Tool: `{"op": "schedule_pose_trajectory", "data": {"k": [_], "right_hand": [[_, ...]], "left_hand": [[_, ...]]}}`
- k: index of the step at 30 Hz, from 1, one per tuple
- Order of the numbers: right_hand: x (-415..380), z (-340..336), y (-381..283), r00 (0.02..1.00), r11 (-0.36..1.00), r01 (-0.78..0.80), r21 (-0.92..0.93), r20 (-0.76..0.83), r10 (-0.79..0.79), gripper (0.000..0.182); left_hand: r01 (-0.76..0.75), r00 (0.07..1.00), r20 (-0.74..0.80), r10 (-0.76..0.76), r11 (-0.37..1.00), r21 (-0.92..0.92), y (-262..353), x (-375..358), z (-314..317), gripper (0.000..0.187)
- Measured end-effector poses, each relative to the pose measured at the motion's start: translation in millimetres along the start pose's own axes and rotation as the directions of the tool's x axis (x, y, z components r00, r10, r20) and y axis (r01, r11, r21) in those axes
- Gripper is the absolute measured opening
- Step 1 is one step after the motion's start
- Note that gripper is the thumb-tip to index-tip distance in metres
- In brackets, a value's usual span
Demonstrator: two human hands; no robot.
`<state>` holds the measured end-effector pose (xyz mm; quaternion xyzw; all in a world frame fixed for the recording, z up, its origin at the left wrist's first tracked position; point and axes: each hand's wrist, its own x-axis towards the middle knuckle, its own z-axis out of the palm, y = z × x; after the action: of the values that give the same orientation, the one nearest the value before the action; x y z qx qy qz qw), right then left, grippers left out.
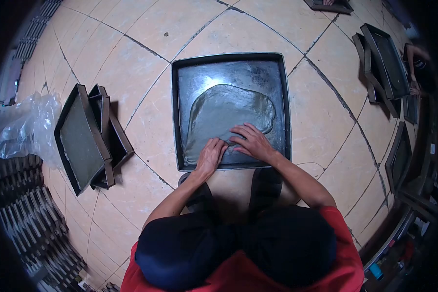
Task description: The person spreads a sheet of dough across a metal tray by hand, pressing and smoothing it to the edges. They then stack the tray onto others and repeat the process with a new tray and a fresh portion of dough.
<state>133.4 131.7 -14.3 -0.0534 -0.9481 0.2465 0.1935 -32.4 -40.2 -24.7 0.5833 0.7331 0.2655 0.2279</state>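
A square metal tray (pixel 174 107) with raised dark walls lies on the floor in front of me. A smooth, wet slab of grey-green dough (pixel 228 109) covers its middle and lower left; bare metal shows along the top and at the lower right. My left hand (pixel 210 155) reaches over the near wall, its fingers curled together at the dough's near edge. Beside it, my right hand (pixel 250 142) rests palm down on the dough's lower right edge, fingers bent slightly apart. The fingertips of both hands nearly meet, and what lies under them is partly hidden.
Stacked trays (pixel 85 138), the top one filled with grey material, stand at left beside clear plastic sheeting (pixel 29 126). More trays (pixel 384 63) lean at right near another person's arm (pixel 416 61). Dark metal racks (pixel 31 214) line the lower left. Floor tiles (pixel 141 68) surround my tray.
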Motion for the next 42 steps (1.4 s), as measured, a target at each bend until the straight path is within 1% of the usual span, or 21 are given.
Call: {"op": "schedule_pose_trajectory", "data": {"k": [3,6,9,12,15,18,21,23,24,27,28,30,33,34,35,37,38,40,41,42], "right_hand": [[-9,30,25,0.992,0.995,0.062,0.081,0.101,-0.070,0.030],[-28,41,31,0.983,0.968,0.001,0.250,0.178,-0.047,0.038],[-34,7,18,0.964,0.938,-0.001,0.348,0.250,-0.092,0.045],[-45,-9,19,0.895,0.933,0.096,0.348,0.380,-0.234,0.048],[-48,-14,25,0.792,0.922,0.234,0.308,0.490,-0.365,0.052],[-46,-15,28,0.730,0.931,0.284,0.230,0.577,-0.366,0.053],[-48,-25,27,0.757,0.916,0.354,0.188,0.517,-0.399,0.051],[-17,-40,16,0.585,0.931,0.324,0.166,0.739,-0.335,0.049],[-2,-39,7,0.479,0.938,0.310,0.156,0.826,-0.295,0.049],[15,6,-3,0.623,0.951,0.283,0.128,0.729,-0.284,0.046],[14,24,-2,0.703,0.939,0.321,0.122,0.634,-0.322,0.046],[4,55,-7,0.825,0.918,0.382,0.109,0.407,-0.392,0.047],[24,29,2,0.752,0.885,0.465,0.032,0.513,-0.414,0.047],[17,25,7,0.720,0.881,0.472,-0.014,0.583,-0.376,0.048],[7,21,9,0.713,0.892,0.451,0.027,0.590,-0.379,0.052],[4,9,12,0.705,0.904,0.417,0.090,0.596,-0.385,0.059],[4,2,17,0.672,0.899,0.432,0.079,0.636,-0.379,0.061],[-14,4,19,0.703,0.914,0.406,0.016,0.633,-0.323,0.060],[-21,5,19,0.721,0.920,0.391,-0.021,0.628,-0.292,0.060],[-18,2,18,0.714,0.921,0.389,-0.022,0.640,-0.285,0.060]], "left_hand": [[0.071,0.996,-0.051,-0.077,0.991,-0.115,24,4,-12,0.017],[0.072,0.997,-0.024,-0.071,0.997,0.019,15,2,-18,0.014],[-0.041,0.990,0.139,0.038,0.999,0.020,11,-7,-28,0.014],[-0.168,0.951,0.260,0.169,0.985,-0.028,8,-26,-32,0.018],[-0.084,0.862,0.490,0.129,0.990,-0.112,10,-20,-35,0.022],[-0.188,0.869,0.439,0.230,0.972,-0.137,12,-23,-32,0.025],[-0.241,0.875,0.417,0.245,0.968,-0.062,11,-41,-46,0.028],[-0.255,0.853,0.454,0.258,0.964,-0.069,-21,-48,-52,0.032],[-0.259,0.840,0.475,0.262,0.963,-0.073,-33,-53,-53,0.034],[-0.261,0.822,0.514,0.245,0.964,-0.043,-44,-54,-50,0.034],[-0.257,0.831,0.504,0.233,0.966,-0.023,-49,-52,-53,0.032],[-0.239,0.843,0.500,0.199,0.971,0.015,-59,-57,-65,0.030],[-0.182,0.886,0.441,0.143,0.982,0.047,-69,-61,-80,0.027],[-0.178,0.870,0.476,0.131,0.983,0.054,-73,-59,-82,0.028],[-0.203,0.855,0.495,0.156,0.978,0.042,-77,-54,-83,0.029],[-0.212,0.832,0.537,0.140,0.974,0.075,-66,-49,-92,0.029],[-0.204,0.852,0.507,0.129,0.974,0.096,-70,-50,-91,0.030],[-0.187,0.883,0.456,0.108,0.974,0.131,-74,-57,-91,0.031],[-0.187,0.874,0.473,0.115,0.976,0.109,-74,-59,-92,0.031],[-0.188,0.869,0.479,0.121,0.978,0.094,-71,-57,-96,0.031]]}}
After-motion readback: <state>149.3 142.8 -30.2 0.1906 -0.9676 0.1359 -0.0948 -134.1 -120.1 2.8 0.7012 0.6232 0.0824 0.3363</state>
